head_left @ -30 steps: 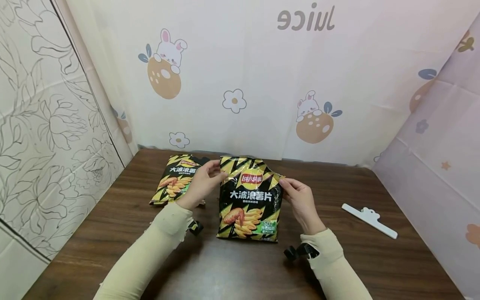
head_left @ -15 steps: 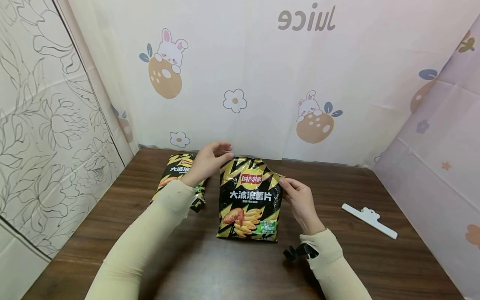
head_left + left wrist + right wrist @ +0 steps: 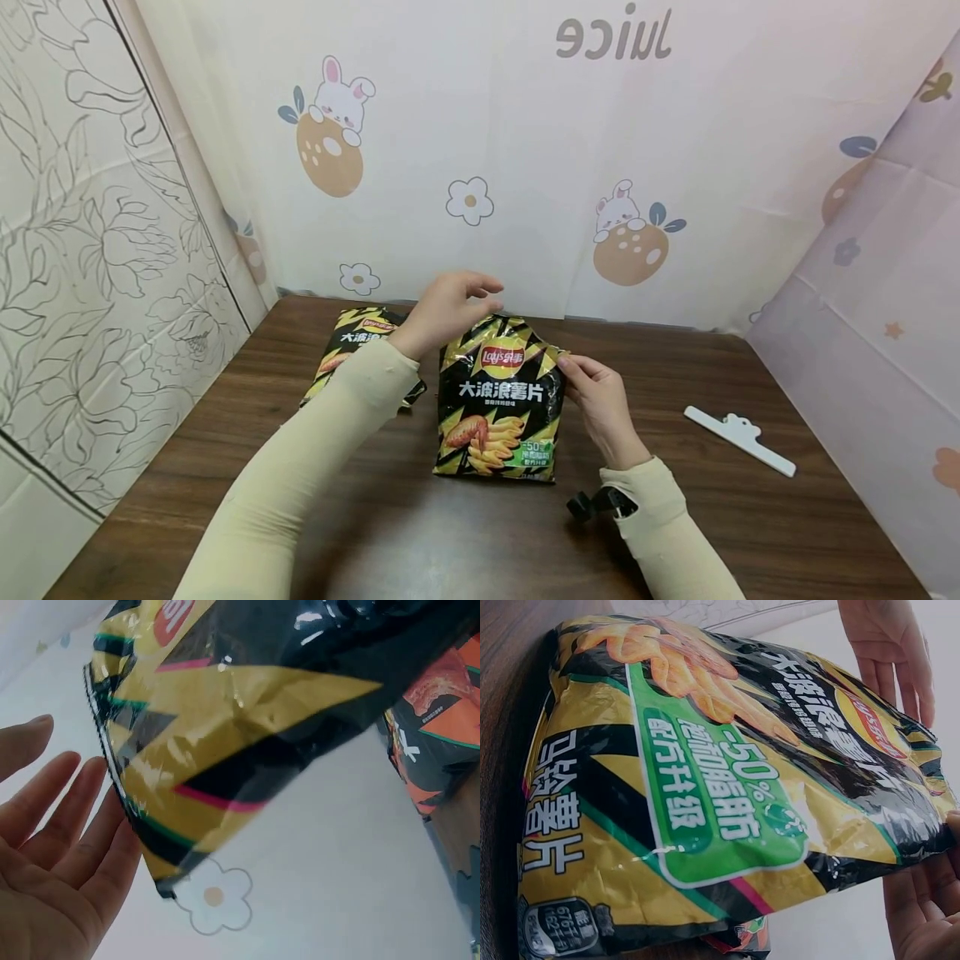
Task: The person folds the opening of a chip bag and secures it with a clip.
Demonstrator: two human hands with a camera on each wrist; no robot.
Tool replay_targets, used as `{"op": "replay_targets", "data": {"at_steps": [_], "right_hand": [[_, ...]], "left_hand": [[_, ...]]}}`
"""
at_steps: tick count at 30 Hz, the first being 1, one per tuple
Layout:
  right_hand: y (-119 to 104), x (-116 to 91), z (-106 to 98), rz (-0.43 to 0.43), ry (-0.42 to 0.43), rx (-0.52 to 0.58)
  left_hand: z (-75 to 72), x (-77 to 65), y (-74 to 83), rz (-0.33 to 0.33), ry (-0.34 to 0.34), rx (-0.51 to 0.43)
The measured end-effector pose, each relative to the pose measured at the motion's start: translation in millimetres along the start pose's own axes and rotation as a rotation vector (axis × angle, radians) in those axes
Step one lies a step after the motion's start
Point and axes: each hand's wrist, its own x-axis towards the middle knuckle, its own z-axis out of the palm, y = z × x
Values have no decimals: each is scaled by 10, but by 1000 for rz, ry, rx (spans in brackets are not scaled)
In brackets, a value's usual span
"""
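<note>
A black and yellow bag of potato chips (image 3: pixel 495 417) stands upright on the table in the head view. My right hand (image 3: pixel 603 408) pinches its upper right corner between thumb and fingers. At the top edge is my left hand (image 3: pixel 450 308), thumb apart from the fingers. In the left wrist view, the fingers (image 3: pixel 71 817) lie along the bag's sealed edge, and contact is hard to tell. A similar second bag (image 3: pixel 333 362) lies behind on the left, partly covered by the left arm. The right wrist view shows the upright bag's green label (image 3: pixel 720 787).
A white bag clip (image 3: pixel 738 440) lies on the right of the brown wooden table (image 3: pixel 750 533). Printed curtains (image 3: pixel 480 125) hang behind the table and along its sides. A black wrist camera (image 3: pixel 592 505) juts out below the right hand.
My left hand has let go of the bag's upper left side and moved up and right along its top edge. The right hand and the bag stay nearly still.
</note>
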Motion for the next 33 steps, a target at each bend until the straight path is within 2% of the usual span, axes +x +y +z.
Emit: {"op": "replay_targets", "data": {"at_steps": [6, 14, 19, 27, 33], "right_hand": [[-3, -5, 5, 1, -1, 5], [-6, -13, 10, -3, 6, 4], [-10, -14, 13, 0, 3, -4], [-11, -12, 9, 1, -7, 1], [-2, -14, 5, 10, -13, -3]], "left_hand": [[84, 24, 92, 41, -58, 139], [148, 52, 121, 27, -123, 233], [147, 78, 89, 11, -147, 227], [122, 118, 3, -21, -182, 152], [106, 131, -37, -6, -197, 136]]}}
